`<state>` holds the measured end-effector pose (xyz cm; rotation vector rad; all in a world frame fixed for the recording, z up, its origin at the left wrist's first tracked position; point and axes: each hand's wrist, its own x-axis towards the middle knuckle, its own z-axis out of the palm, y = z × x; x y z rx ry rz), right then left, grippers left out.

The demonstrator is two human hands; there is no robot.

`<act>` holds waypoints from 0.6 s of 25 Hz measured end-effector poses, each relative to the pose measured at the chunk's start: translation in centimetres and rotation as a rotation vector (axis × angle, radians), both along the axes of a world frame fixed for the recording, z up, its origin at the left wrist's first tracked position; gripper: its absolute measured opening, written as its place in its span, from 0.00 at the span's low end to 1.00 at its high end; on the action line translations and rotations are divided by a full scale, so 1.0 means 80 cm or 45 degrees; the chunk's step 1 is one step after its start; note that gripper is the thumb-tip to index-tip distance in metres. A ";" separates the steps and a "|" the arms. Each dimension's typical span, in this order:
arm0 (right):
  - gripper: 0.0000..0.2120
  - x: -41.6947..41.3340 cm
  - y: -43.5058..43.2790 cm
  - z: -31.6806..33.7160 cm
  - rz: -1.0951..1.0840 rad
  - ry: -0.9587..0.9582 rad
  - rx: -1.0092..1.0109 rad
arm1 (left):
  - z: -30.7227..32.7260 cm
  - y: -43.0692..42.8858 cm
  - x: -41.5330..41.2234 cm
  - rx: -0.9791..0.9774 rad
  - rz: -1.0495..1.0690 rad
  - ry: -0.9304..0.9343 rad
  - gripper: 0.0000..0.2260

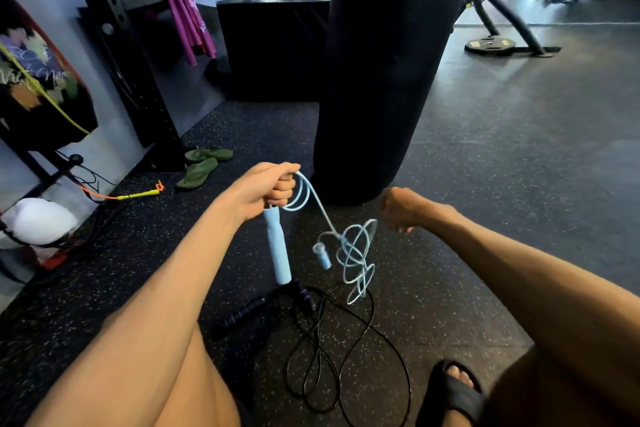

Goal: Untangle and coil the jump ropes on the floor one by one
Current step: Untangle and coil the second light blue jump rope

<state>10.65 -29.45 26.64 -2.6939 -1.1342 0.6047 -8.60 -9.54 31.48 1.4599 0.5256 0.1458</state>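
The left hand (266, 189) grips the blue jump rope (313, 199) above its hanging handle (278, 246); the tangle (356, 253) dangles lower right, nearer the loosely curled, empty right hand (401, 210), above the floor (485, 218).

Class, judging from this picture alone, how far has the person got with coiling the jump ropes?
Done: nothing looks fully coiled. In hand: the left hand grips the blue rope by one handle, a loop or two gathered, the rest dangling knotted. Left: that tangle, then the black rope sprawled on the floor.
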 end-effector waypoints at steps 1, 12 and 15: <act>0.10 -0.008 0.007 -0.002 0.059 0.033 0.045 | 0.002 -0.002 0.001 -0.015 -0.038 -0.028 0.21; 0.18 -0.070 0.070 -0.010 0.437 0.241 0.374 | 0.025 -0.019 -0.001 -0.107 -0.075 -0.306 0.21; 0.11 -0.087 0.080 0.000 0.302 0.633 0.474 | 0.019 -0.002 0.000 -0.229 0.165 -0.392 0.22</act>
